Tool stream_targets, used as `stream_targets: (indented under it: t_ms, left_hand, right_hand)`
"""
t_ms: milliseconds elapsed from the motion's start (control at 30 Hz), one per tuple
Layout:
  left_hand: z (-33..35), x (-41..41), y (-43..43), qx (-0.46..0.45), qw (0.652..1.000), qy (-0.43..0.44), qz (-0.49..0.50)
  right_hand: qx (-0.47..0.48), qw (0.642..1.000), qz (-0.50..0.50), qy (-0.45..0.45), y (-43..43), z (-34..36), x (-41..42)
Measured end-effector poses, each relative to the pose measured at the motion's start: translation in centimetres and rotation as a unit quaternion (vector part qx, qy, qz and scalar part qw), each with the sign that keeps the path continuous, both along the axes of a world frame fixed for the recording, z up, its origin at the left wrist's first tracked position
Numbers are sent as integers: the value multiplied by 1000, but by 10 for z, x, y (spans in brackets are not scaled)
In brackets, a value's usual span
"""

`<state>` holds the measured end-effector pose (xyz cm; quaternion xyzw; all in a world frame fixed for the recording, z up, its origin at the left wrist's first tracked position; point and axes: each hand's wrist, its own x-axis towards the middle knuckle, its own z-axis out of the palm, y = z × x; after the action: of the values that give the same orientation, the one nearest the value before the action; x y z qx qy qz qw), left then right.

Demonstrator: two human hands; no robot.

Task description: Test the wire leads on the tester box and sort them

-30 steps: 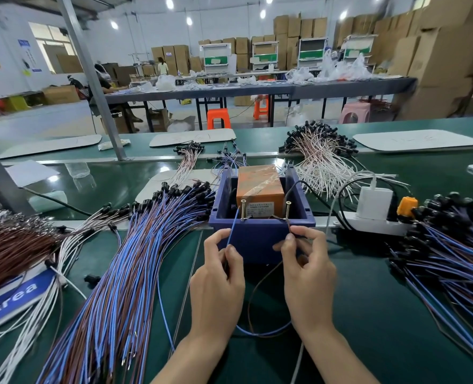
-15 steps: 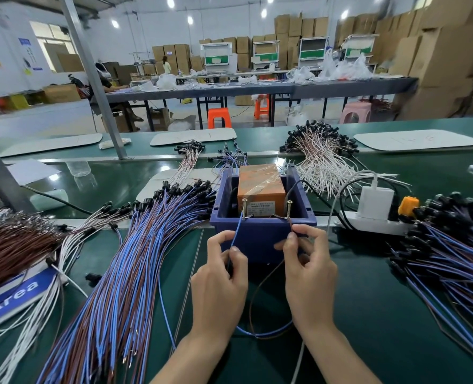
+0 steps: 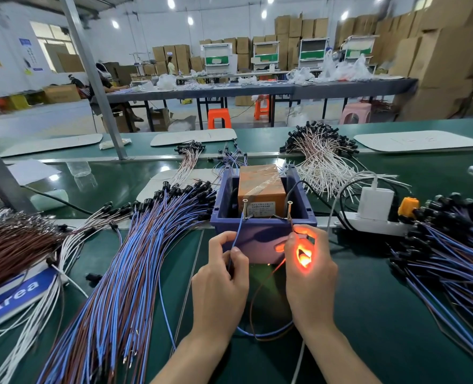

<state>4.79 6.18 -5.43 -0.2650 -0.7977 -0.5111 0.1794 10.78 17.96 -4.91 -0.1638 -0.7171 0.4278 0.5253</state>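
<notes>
Since 0.5 s ago: orange glow now lit inside right hand (image 3: pixel 310 275); both hands otherwise barely shifted. Left hand (image 3: pixel 221 275) pinches blue wire (image 3: pixel 236 234) between thumb and forefinger, wire tip up at left screw (image 3: pixel 245 207). Right hand curled round lit lamp (image 3: pixel 303 256), mostly hidden by fingers; brown wire (image 3: pixel 253 300) runs from that hand, with its upper end near right screw (image 3: pixel 289 210), contact unclear. Both wires loop down on belt (image 3: pixel 382 314) between the wrists. Orange tester (image 3: pixel 260 187) sits in blue bin (image 3: pixel 257 236), the 2 screws on the bin's front rim. Left pile (image 3: pixel 135 273) of blue-brown leads fans beside bin. Right pile (image 3: pixel 451 259) lies by power strip (image 3: pixel 373 220). White leads (image 3: pixel 321 156) are heaped behind.
</notes>
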Motion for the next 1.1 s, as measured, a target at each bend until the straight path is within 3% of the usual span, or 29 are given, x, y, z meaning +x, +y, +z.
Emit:
stream_targets:
  t_ms: [767,1100]
  left_hand:
    - [0,3,-3,39,999,27,-14]
    - [-3,7,-22,-1,996,-87,29]
  right_hand:
    - [-24,999,23,-20,-2,-3,5]
    - [-76,996,34,-44,-10,0,30]
